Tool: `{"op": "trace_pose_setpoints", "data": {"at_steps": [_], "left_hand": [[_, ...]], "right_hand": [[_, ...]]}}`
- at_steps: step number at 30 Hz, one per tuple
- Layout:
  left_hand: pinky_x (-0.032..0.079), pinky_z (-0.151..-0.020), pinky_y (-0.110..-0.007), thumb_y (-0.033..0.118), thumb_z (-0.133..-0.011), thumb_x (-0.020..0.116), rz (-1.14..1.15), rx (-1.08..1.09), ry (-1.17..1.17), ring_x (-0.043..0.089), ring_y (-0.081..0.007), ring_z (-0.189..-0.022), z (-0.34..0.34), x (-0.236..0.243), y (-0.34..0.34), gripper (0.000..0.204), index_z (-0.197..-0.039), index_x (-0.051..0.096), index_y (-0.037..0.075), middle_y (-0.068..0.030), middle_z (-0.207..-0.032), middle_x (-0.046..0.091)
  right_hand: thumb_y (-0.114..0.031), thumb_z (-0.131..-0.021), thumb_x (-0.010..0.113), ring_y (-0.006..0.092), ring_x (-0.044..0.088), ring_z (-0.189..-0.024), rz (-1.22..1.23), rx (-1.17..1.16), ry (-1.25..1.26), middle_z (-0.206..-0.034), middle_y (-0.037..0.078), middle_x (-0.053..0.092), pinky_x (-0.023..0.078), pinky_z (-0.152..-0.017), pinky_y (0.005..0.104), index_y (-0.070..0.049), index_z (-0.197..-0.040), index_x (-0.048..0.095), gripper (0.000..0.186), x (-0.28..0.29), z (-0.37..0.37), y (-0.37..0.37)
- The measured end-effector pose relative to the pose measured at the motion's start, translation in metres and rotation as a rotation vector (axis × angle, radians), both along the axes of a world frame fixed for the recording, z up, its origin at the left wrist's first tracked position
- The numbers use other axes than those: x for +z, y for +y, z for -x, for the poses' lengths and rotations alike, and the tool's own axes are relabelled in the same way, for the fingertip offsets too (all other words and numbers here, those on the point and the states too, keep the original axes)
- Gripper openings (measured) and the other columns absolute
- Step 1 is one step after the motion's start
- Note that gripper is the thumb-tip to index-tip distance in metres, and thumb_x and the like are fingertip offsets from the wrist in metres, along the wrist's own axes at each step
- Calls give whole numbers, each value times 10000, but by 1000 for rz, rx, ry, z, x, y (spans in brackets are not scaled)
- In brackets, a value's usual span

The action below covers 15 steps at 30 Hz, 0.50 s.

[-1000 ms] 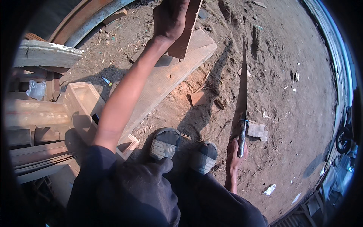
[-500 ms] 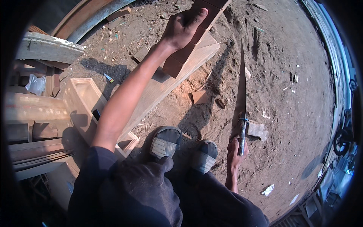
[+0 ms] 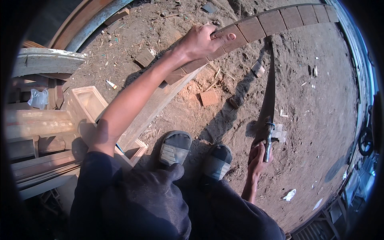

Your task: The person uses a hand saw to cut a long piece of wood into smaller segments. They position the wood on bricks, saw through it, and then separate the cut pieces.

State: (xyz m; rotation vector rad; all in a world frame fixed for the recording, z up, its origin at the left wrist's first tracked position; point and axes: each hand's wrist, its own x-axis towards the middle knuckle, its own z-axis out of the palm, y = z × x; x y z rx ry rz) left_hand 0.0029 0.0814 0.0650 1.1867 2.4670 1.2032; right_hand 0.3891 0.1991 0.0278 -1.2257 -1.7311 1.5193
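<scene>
My left hand (image 3: 204, 42) grips a long wooden board (image 3: 274, 22) near its left end, thumb across its face. Several evenly spaced cuts run across that face, and the board reaches out to the far right. Its left end lies over a thick wooden beam (image 3: 152, 108) that slants up from my left side. In my right hand (image 3: 260, 158), low on the right, is a handsaw (image 3: 269, 88) held by its handle. The blade points away from me, its tip close to the board's lower edge; whether they touch I cannot tell.
Sandals (image 3: 176, 148) are on my feet on the dirt ground. Wooden frames (image 3: 86, 104) and stacked boards (image 3: 44, 160) crowd the left. Offcuts such as a small reddish block (image 3: 209, 98) and a pale piece (image 3: 280, 134) lie about. A wheel (image 3: 365, 141) shows at the right edge.
The board has swung from pointing away to stretching rightward, and more of its cut face shows. My left hand has turned with it. The saw has shifted slightly right.
</scene>
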Motion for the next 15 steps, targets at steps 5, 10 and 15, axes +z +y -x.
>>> {"op": "trace_pose_setpoints", "data": {"at_steps": [5,10,15], "left_hand": [[360,-420,-277,730,-867,448,155,73,-82,450,-59,-446,-1,11,-5,704,-659,562,67,48,-466,401],[317,-427,-299,648,-907,489,-154,134,-195,389,-66,-426,-22,12,-3,686,-498,436,99,52,-444,389],[277,-474,-330,596,-942,473,-341,335,-428,306,-68,-514,-63,28,14,698,-524,380,45,42,-479,319]], "right_hand": [[-166,-920,583,53,470,-532,138,-1,-29,-645,-11,531,358,-459,214,-9,-848,583,173,3,-4,5],[-165,-894,613,123,530,-533,-374,231,-376,-615,84,564,422,-506,306,7,-817,590,191,4,3,8],[-154,-862,646,380,633,-704,-285,429,-496,-772,220,622,489,-638,417,-5,-929,585,175,2,15,-7]]}}
